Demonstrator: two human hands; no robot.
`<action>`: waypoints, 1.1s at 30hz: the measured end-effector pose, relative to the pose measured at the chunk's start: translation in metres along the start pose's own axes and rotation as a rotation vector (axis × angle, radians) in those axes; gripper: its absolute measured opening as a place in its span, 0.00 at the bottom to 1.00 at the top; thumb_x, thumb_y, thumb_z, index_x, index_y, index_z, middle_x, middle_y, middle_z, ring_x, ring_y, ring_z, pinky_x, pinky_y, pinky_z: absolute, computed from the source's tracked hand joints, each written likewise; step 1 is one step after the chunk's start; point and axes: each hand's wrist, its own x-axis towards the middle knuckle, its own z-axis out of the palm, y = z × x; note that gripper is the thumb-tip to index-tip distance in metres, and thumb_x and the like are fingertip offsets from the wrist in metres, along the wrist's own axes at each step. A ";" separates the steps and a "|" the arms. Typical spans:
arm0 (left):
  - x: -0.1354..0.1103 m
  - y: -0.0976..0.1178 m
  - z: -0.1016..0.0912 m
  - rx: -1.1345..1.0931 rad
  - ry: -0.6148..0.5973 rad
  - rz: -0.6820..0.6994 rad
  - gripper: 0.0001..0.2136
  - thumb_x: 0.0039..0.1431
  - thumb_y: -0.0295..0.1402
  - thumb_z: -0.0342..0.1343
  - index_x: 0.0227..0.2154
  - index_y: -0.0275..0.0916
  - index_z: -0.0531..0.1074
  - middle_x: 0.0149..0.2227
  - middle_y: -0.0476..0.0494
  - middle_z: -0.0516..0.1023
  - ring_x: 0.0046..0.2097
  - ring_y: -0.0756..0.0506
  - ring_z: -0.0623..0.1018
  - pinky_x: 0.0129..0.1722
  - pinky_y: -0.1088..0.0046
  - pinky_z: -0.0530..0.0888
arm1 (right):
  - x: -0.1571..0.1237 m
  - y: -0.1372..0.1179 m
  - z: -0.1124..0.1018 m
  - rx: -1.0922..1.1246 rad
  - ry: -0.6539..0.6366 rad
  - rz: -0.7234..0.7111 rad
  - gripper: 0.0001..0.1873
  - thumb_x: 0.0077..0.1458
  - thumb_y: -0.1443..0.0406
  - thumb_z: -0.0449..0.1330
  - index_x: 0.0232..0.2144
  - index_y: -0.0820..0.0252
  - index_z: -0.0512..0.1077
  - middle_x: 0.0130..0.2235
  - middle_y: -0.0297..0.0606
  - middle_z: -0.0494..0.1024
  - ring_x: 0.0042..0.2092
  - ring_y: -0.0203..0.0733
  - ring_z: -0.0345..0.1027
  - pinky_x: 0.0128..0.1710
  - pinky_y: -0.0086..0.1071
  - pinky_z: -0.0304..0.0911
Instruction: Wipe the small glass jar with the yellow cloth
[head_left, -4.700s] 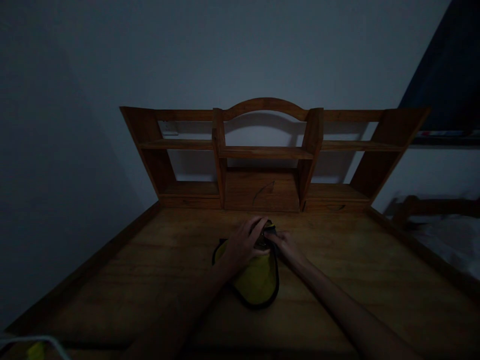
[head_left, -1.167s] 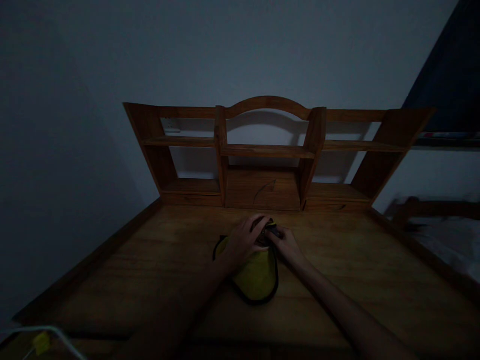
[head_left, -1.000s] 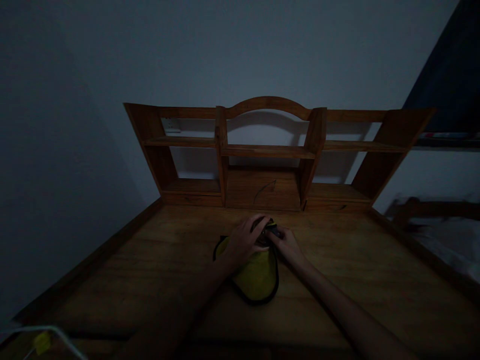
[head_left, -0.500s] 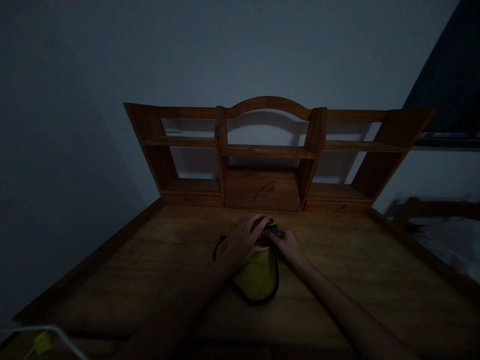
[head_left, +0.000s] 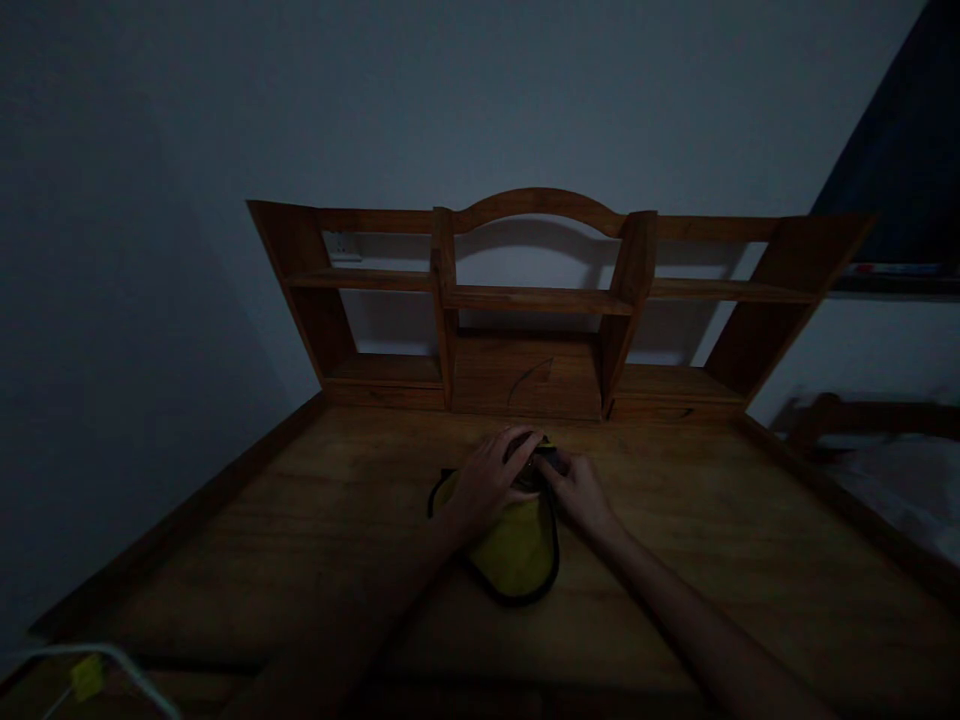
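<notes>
A yellow pouch with black piping (head_left: 516,555) lies on the wooden desk (head_left: 675,540) in dim light. My left hand (head_left: 487,482) lies over its far end, fingers curled down on it. My right hand (head_left: 576,487) meets it from the right, fingers pinched on a small dark part at the pouch's top edge (head_left: 541,457). What that dark part is stays too dark to make out.
A wooden shelf unit (head_left: 540,300) with an arched top stands at the back of the desk against a pale wall. A raised rim runs along both desk sides. A white wire with a yellow tag (head_left: 88,675) shows at the lower left. A bed (head_left: 892,470) lies at the right.
Both hands stay on the far end of the pouch; only small shifts of the fingers and of the camera show.
</notes>
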 end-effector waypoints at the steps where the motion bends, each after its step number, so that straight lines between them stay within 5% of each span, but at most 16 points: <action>1: 0.000 0.000 0.000 -0.004 0.001 0.001 0.39 0.51 0.38 0.63 0.63 0.46 0.48 0.59 0.38 0.61 0.60 0.37 0.64 0.56 0.56 0.68 | -0.001 -0.002 0.000 -0.022 0.003 -0.019 0.20 0.55 0.54 0.55 0.33 0.65 0.76 0.31 0.41 0.79 0.33 0.46 0.72 0.30 0.31 0.63; 9: 0.001 -0.002 -0.003 0.007 0.018 -0.004 0.39 0.51 0.40 0.63 0.62 0.45 0.50 0.59 0.38 0.62 0.61 0.37 0.63 0.59 0.53 0.64 | -0.003 -0.005 -0.002 -0.155 -0.011 -0.096 0.18 0.59 0.56 0.50 0.33 0.64 0.74 0.30 0.40 0.78 0.32 0.44 0.71 0.31 0.30 0.62; 19: 0.004 0.000 -0.003 0.001 -0.006 0.021 0.37 0.51 0.40 0.62 0.62 0.43 0.51 0.58 0.38 0.62 0.60 0.38 0.63 0.60 0.55 0.64 | 0.003 0.006 -0.001 0.110 -0.052 -0.065 0.17 0.49 0.63 0.56 0.41 0.63 0.73 0.38 0.38 0.78 0.39 0.46 0.70 0.41 0.35 0.65; 33: 0.002 -0.001 -0.002 -0.014 -0.019 0.042 0.37 0.51 0.40 0.62 0.61 0.44 0.51 0.57 0.37 0.63 0.59 0.38 0.64 0.58 0.56 0.65 | 0.000 -0.002 -0.004 -0.080 0.028 -0.049 0.15 0.51 0.57 0.59 0.32 0.63 0.76 0.29 0.38 0.79 0.31 0.45 0.71 0.29 0.31 0.63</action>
